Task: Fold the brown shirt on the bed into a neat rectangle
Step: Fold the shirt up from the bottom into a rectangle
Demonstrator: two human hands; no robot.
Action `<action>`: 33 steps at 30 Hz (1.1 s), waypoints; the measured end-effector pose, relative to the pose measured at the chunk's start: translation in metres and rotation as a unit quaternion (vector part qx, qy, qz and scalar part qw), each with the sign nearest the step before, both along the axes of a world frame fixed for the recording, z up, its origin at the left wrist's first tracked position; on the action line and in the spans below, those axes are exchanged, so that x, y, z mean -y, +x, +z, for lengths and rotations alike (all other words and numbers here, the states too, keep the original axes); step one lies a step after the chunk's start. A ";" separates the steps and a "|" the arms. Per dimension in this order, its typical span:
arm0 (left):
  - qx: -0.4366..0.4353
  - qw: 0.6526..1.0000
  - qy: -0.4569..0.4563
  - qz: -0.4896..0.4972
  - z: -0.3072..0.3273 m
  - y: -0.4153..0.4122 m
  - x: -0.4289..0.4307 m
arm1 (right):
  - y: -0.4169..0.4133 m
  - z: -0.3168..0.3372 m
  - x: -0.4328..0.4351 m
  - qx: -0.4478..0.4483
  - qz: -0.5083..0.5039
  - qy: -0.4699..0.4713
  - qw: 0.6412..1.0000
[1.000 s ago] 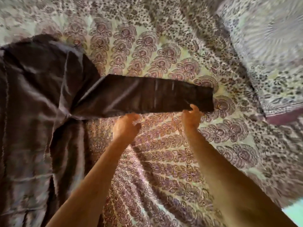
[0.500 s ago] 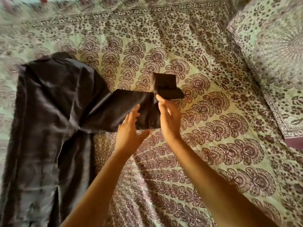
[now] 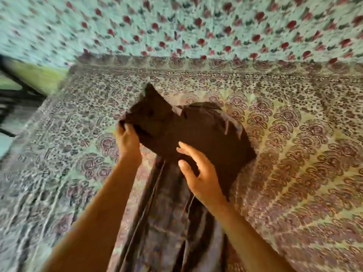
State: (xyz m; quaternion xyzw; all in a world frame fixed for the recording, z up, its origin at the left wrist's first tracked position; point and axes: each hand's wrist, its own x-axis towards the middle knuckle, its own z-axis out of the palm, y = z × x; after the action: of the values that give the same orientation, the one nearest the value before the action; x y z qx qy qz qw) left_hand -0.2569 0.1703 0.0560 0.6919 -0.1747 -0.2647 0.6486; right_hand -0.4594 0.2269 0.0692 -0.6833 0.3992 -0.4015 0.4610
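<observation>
Brown shirt point(image 3: 198, 134) bunched in left fingers point(image 3: 128, 128), beneath spread right fingers point(image 3: 185, 150).

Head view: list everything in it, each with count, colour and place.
brown shirt: one, dark brown, centre of the bed, upper part bunched, lower part running toward the bottom edge
bedspread: one, cream-green with maroon print, under the shirt, across most of the view
floral cloth: one, pale green with red flowers, along the top, beyond the bedspread
dark bars: blurred, black, left edge; what they are cannot be told
left hand: one, grips the shirt's bunched left edge
right hand: one, fingers spread, over the shirt's middle
</observation>
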 end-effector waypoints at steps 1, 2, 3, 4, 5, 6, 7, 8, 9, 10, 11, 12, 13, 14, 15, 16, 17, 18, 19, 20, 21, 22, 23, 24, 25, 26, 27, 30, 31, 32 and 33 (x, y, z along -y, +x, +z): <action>-0.037 0.998 -0.006 0.041 0.005 0.031 0.005 | 0.008 -0.015 0.001 -0.026 -0.030 0.001 0.999; -0.062 0.996 -0.011 0.067 0.008 0.062 0.009 | 0.011 -0.030 0.002 -0.057 -0.066 -0.006 0.996; -0.083 0.993 -0.009 0.086 0.003 0.092 0.014 | 0.012 -0.047 0.003 -0.087 -0.102 -0.011 0.991; -0.092 0.991 -0.006 0.093 -0.002 0.115 0.015 | 0.011 -0.061 0.005 -0.114 -0.141 -0.007 0.983; -0.088 0.992 0.004 0.086 -0.008 0.130 0.017 | 0.008 -0.073 0.006 -0.140 -0.172 0.000 0.975; -0.077 0.994 0.038 0.066 -0.017 0.147 0.019 | 0.005 -0.084 0.008 -0.169 -0.195 0.006 0.966; -0.057 0.994 0.090 0.038 -0.021 0.156 0.020 | 0.002 -0.095 0.009 -0.192 -0.203 0.013 0.960; -0.027 0.987 0.156 0.006 -0.029 0.164 0.021 | -0.001 -0.103 0.010 -0.211 -0.202 0.024 0.956; -0.008 0.975 0.221 -0.014 -0.038 0.165 0.018 | -0.003 -0.110 0.011 -0.225 -0.194 0.036 0.954; 0.017 0.961 0.274 -0.024 -0.047 0.159 0.015 | -0.005 -0.114 0.013 -0.236 -0.185 0.045 0.953; 0.051 0.951 0.305 -0.024 -0.050 0.146 0.012 | -0.008 -0.119 0.015 -0.241 -0.174 0.054 0.953; 0.095 0.944 0.315 -0.029 -0.057 0.133 0.012 | -0.010 -0.122 0.017 -0.246 -0.163 0.058 0.954; 0.146 0.936 0.316 -0.050 -0.060 0.113 0.013 | -0.011 -0.123 0.021 -0.252 -0.151 0.062 0.954; 0.194 0.927 0.310 -0.089 -0.065 0.096 0.015 | -0.013 -0.122 0.025 -0.256 -0.146 0.070 0.953; 0.235 0.914 0.301 -0.136 -0.066 0.075 0.019 | -0.014 -0.121 0.030 -0.250 -0.144 0.082 0.954; 0.270 0.900 0.286 -0.187 -0.072 0.059 0.026 | -0.016 -0.120 0.037 -0.246 -0.147 0.093 0.954; 0.292 0.885 0.274 -0.237 -0.074 0.042 0.033 | -0.018 -0.118 0.044 -0.245 -0.152 0.100 0.952; 0.305 0.874 0.256 -0.278 -0.078 0.028 0.043 | -0.020 -0.117 0.053 -0.251 -0.156 0.101 0.950; 0.312 0.866 0.235 -0.312 -0.081 0.014 0.052 | -0.023 -0.116 0.061 -0.258 -0.156 0.099 0.948; 0.318 0.860 0.214 -0.337 -0.085 0.003 0.061 | -0.024 -0.115 0.069 -0.263 -0.154 0.102 0.947; 0.320 0.851 0.203 -0.362 -0.086 -0.009 0.071 | -0.027 -0.114 0.076 -0.265 -0.152 0.110 0.946; 0.327 0.840 0.195 -0.386 -0.090 -0.018 0.082 | -0.029 -0.115 0.084 -0.269 -0.149 0.118 0.944; 0.328 0.825 0.198 -0.414 -0.094 -0.026 0.093 | -0.031 -0.116 0.090 -0.279 -0.144 0.122 0.941; 0.330 0.809 0.203 -0.442 -0.098 -0.033 0.103 | -0.032 -0.119 0.096 -0.298 -0.136 0.118 0.937; 0.344 0.783 0.215 -0.471 -0.101 -0.038 0.111 | -0.032 -0.121 0.102 -0.324 -0.124 0.105 0.932; 0.369 0.750 0.226 -0.500 -0.104 -0.045 0.118 | -0.033 -0.125 0.105 -0.362 -0.106 0.088 0.922; 0.387 0.722 0.237 -0.524 -0.108 -0.050 0.123 | -0.035 -0.130 0.108 -0.409 -0.079 0.069 0.906; 0.382 0.719 0.243 -0.527 -0.114 -0.050 0.134 | -0.044 -0.147 0.103 -0.533 0.008 0.041 0.845; 0.366 0.747 0.239 -0.502 -0.113 -0.045 0.137 | -0.047 -0.153 0.102 -0.547 0.021 0.035 0.836; 0.351 0.773 0.237 -0.472 -0.112 -0.037 0.140 | -0.051 -0.158 0.102 -0.550 0.027 0.023 0.835; 0.342 0.793 0.237 -0.446 -0.112 -0.027 0.142 | -0.054 -0.163 0.102 -0.553 0.033 0.013 0.833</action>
State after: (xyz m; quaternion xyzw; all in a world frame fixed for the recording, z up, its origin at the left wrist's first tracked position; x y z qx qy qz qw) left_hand -0.2841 0.0281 -0.0556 0.7146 -0.6062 -0.3035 0.1725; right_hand -0.5129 0.1249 -0.0935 -0.7978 0.5701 0.0635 0.1854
